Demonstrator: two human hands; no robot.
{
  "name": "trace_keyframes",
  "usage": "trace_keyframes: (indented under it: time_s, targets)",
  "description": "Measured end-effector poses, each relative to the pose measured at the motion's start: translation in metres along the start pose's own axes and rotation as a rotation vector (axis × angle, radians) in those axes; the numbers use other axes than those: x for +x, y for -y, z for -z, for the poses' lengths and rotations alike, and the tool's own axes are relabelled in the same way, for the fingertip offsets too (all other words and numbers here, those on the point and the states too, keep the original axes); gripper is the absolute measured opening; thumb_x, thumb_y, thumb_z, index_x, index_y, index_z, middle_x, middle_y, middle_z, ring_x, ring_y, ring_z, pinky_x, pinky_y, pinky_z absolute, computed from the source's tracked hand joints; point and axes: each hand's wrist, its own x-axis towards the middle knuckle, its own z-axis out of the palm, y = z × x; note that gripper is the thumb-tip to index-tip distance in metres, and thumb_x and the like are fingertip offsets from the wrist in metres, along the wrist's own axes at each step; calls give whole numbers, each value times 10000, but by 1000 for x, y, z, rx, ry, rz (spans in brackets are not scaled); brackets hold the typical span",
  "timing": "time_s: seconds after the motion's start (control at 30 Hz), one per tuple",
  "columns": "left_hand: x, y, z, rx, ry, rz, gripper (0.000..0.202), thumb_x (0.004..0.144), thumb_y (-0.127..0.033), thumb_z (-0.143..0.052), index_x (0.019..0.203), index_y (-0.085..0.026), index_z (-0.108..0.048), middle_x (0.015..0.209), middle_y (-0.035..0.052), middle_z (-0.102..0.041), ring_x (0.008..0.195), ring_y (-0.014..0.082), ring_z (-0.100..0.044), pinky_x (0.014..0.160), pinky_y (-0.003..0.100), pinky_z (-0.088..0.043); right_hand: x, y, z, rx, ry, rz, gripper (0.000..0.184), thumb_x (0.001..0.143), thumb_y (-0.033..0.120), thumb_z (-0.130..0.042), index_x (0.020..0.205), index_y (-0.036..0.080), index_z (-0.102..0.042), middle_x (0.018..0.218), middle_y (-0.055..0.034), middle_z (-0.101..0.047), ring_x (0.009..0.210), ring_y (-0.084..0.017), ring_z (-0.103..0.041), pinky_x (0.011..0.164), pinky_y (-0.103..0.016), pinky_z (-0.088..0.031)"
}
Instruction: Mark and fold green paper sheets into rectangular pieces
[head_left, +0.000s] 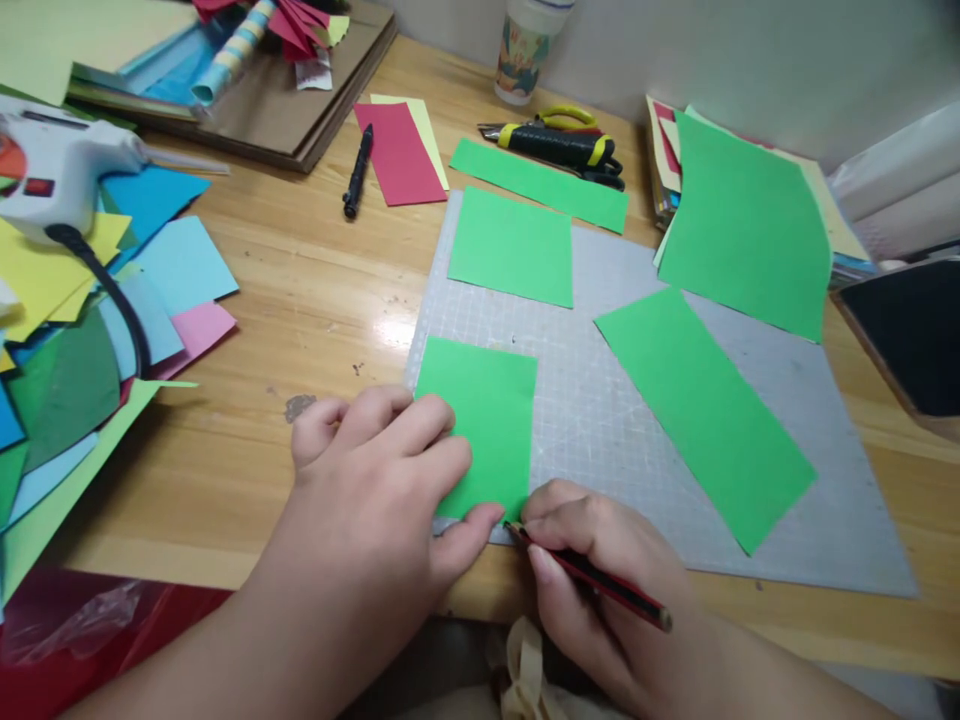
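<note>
My left hand (382, 480) lies flat, fingers stretched out, pressing down the near left part of a small green paper rectangle (491, 415) on the grey cutting mat (622, 420). My right hand (592, 560) is closed around a red and black pencil (600, 580), its tip touching the paper's near edge by my left thumb. Three more green paper pieces lie on the mat: a square one (514, 245) farther back, a long strip (705, 415) to the right, and a narrow strip (540, 185) at the mat's far edge.
A large green sheet (746, 225) rests on a paper stack at the right. A white glue gun (52, 165) sits on coloured papers at the left. A black pen (357, 172), red paper (397, 155), a utility knife and scissors (559, 145) and a cup (525, 50) lie farther back.
</note>
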Motion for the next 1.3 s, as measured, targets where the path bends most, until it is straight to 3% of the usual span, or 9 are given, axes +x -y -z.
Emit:
trace_keyframes:
  time_s: [0.47, 0.8, 1.1, 1.3]
  targets:
    - [-3, 0, -6, -47, -101, 1, 298, 789, -398, -665, 601, -246, -491, 753, -37, -610, 880, 249, -546, 803, 443, -259, 1, 1, -3, -87, 43, -35, 150, 895, 101, -455, 916, 238, -397, 696, 1, -546, 588, -124, -528, 519, -243, -430]
    - [-2, 2, -5, -24, -61, -22, 294, 739, -404, -724, 608, -251, -510, 767, -42, -612, 881, 248, -540, 795, 439, -255, 5, 1, -1, -128, 74, -23, 149, 893, 94, -441, 890, 236, -394, 669, 22, -509, 539, -101, -450, 486, -226, -369]
    - [-2, 1, 1, -20, 32, 0, 250, 754, -356, -724, 618, -245, -546, 794, -36, -632, 903, 237, -530, 798, 435, -261, 0, -1, -2, -78, 38, -32, 153, 903, 85, -442, 919, 232, -402, 712, 8, -525, 593, -112, -512, 532, -238, -410]
    - [0, 1, 0, -18, -8, 0, 298, 710, -398, -756, 605, -255, -517, 771, -47, -628, 879, 242, -540, 789, 441, -258, 0, -1, -2, -112, 77, -20, 144, 893, 98, -462, 896, 232, -410, 697, 19, -516, 557, -106, -469, 502, -235, -376]
